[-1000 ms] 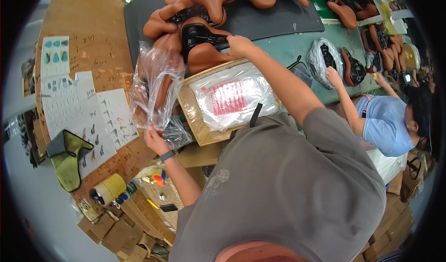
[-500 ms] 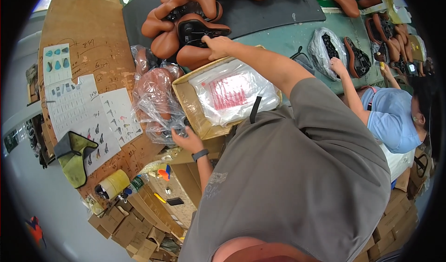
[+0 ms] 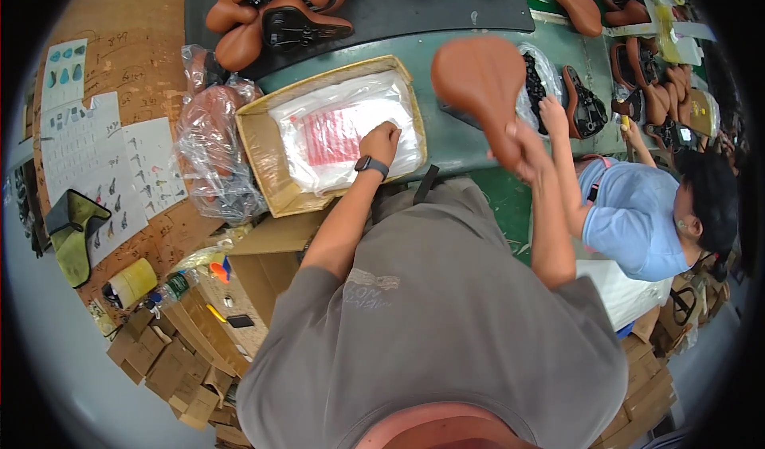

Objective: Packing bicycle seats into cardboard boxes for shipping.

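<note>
A brown bicycle saddle (image 3: 480,78) is held up by its narrow nose in my right hand (image 3: 522,154), smooth top facing the camera, above the green table's edge. My left hand (image 3: 381,142), with a dark watch on the wrist, rests with curled fingers on the stack of clear plastic bags (image 3: 295,158). Whether it pinches a bag is hidden. Those bags, with red print, lie in an open cardboard box (image 3: 256,150) in front of me. Left of the box are brown saddles wrapped in clear plastic (image 3: 217,130).
Several brown saddles (image 3: 299,28) lie on a black mat (image 3: 446,11) at the back. Printed sheets (image 3: 88,154) cover a wooden board at left. At right, a co-worker in blue (image 3: 637,226) reaches towards a plastic-wrapped saddle (image 3: 542,78). Cardboard boxes (image 3: 171,369) lie lower left.
My right hand has lifted a saddle from the pile and brought it right. My left hand has moved from the wrapped saddles onto the bags in the box. The view has shifted.
</note>
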The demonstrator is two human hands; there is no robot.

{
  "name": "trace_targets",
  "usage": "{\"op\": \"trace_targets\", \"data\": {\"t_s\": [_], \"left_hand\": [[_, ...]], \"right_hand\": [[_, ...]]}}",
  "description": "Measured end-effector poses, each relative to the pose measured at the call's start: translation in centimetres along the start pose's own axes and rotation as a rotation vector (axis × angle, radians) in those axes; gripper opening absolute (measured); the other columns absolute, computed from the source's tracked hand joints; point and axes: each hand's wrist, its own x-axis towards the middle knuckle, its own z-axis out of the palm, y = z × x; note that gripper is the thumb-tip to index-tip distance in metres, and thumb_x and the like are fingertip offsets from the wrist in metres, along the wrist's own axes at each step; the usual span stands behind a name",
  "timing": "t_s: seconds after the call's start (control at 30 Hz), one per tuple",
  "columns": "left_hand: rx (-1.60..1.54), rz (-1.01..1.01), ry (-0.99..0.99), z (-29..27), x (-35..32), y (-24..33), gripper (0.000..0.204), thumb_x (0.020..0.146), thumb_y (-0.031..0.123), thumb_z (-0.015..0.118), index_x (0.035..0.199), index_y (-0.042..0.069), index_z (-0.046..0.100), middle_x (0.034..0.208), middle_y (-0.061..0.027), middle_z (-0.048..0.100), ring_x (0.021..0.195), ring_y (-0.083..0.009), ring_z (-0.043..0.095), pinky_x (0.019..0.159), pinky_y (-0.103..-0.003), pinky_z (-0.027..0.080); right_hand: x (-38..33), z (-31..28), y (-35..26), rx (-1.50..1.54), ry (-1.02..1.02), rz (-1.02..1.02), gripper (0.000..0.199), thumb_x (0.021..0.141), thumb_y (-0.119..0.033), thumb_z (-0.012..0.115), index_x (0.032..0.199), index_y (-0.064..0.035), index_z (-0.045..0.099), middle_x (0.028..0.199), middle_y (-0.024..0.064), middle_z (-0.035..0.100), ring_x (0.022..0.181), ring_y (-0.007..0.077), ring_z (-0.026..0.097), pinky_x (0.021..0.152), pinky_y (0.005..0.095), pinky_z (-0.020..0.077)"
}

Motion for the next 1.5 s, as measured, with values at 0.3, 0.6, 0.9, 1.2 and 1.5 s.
{"op": "trace_targets", "data": {"t_s": [0.3,0.6,0.9,1.2,1.5], "left_hand": [[0.019,-0.075,0.204,7.9,3.0,-2.9,0.02,0.101,0.028,0.074,0.103,0.009,0.078,0.104,-0.0142,0.074,0.097,-0.0376,0.074,0.084,-0.048,0.058],[-0.633,-0.483,0.279,2.8,-0.5,-2.2,0.032,0.108,0.026,0.07,0.092,-0.002,0.074,0.082,-0.0045,0.071,0.072,-0.0157,0.069,0.07,-0.034,0.059],[-0.925,-0.287,0.075,-5.9,-5.2,-2.7,0.026,0.111,0.021,0.067,0.124,0.002,0.08,0.104,-0.0001,0.079,0.088,-0.0107,0.072,0.08,-0.028,0.058],[-2.107,-0.208,-0.013,-16.1,-11.0,-8.1,0.019,0.112,0.009,0.06,0.125,-0.001,0.069,0.117,-0.0107,0.078,0.106,-0.022,0.076,0.097,-0.042,0.064],[-1.031,-0.031,0.37,-33.9,-7.4,1.9,0.018,0.107,0.014,0.073,0.116,0.0,0.08,0.087,0.0002,0.062,0.077,-0.0148,0.058,0.067,-0.028,0.045]], "right_hand": [[-6.1,-10.3,13.8,-0.629,0.555,0.193,0.094,0.093,-0.022,0.086,0.169,-0.0045,0.034,0.132,0.0153,0.069,0.113,0.0282,0.072,0.079,0.0449,0.0671],[-5.1,-7.1,10.0,-1.408,0.545,0.126,0.118,0.078,-0.014,0.088,0.175,-0.0149,0.019,0.129,0.0266,0.071,0.101,0.0508,0.074,0.093,0.0535,0.0624],[-0.8,5.5,8.1,-0.396,-0.109,-0.019,0.084,0.089,-0.003,0.083,0.16,-0.0054,0.039,0.13,0.0169,0.07,0.1,0.0275,0.078,0.083,0.0439,0.0674],[8.0,16.8,9.7,-0.06,-0.201,0.273,0.078,0.093,-0.004,0.082,0.158,-0.0049,0.04,0.126,0.0174,0.072,0.098,0.0277,0.077,0.084,0.0432,0.0666],[9.1,26.8,5.1,-1.154,-0.212,-0.314,0.099,0.075,0.005,0.088,0.161,-0.0013,0.041,0.128,0.0125,0.069,0.12,0.0285,0.069,0.104,0.0414,0.0549]]}}
